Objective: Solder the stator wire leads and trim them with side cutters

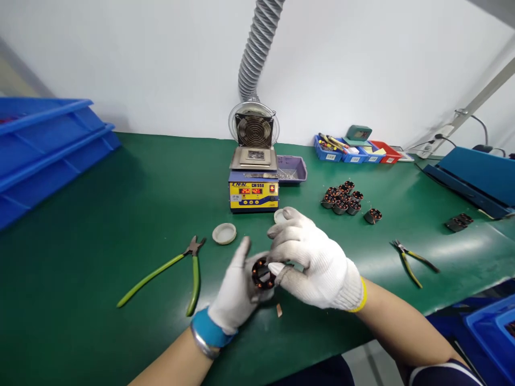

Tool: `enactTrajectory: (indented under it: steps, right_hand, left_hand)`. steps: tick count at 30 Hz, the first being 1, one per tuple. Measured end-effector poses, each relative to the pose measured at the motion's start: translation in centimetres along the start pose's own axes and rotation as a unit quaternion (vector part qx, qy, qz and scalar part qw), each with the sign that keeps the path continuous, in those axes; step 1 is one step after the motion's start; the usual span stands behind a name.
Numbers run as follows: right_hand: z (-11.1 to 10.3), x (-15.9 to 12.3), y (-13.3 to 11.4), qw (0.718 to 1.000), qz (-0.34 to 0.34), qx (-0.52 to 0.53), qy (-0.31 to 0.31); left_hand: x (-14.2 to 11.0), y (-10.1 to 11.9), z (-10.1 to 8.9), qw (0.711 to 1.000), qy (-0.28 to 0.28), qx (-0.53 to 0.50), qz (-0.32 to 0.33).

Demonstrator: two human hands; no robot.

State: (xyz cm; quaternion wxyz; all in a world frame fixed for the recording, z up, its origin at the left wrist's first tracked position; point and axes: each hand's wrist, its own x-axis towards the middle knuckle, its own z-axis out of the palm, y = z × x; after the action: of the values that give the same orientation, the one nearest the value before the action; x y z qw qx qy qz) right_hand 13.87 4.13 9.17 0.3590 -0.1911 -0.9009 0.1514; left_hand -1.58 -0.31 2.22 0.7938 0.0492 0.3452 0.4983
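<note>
My left hand (pixel 237 292), in a white glove with a blue band at the wrist, is closed round a small black ring-shaped motor stator (pixel 263 274) with copper windings. Its open end faces up toward me. At the stator's right edge is my right hand (pixel 314 262), also gloved, with thumb and fingers pinched together; what lies between them is hidden. A small copper-coloured strip (pixel 279 310) lies on the green table (pixel 169 177) just below the hands. Beyond them are a shallow white dish (pixel 224 234) and a second white dish (pixel 279 216), partly covered by my right hand.
A yellow-fronted solder pot (pixel 254 193) stands ahead under a grey hose (pixel 260 48), beside a purple tray (pixel 293 169). Green-handled cutters (pixel 193 268) lie left, smaller pliers (pixel 408 257) right. Several more stators (pixel 341 198) sit grouped at right. Blue crates (pixel 48 145) flank the left.
</note>
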Motion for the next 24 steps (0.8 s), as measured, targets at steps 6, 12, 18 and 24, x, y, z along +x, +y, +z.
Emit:
enactTrajectory:
  steps: [6,12,18,24]
  right_hand:
    - [-0.2,0.2,0.3,0.996,0.016,-0.083,0.012]
    - [-0.3,1.1,-0.3,0.999,0.002,-0.05,0.004]
    - [0.7,-0.1,0.9,0.996,0.067,0.03,0.053]
    - [4.1,-1.8,3.1,0.852,0.371,0.332,0.164]
  left_hand:
    - [0.1,0.9,0.0,0.996,-0.061,-0.008,0.066]
    - [0.8,1.3,-0.8,0.994,-0.041,0.016,0.097]
    - [-0.3,-0.1,-0.4,0.975,-0.085,0.167,0.121]
    - [0.0,-0.5,-1.5,0.648,0.118,0.523,0.541]
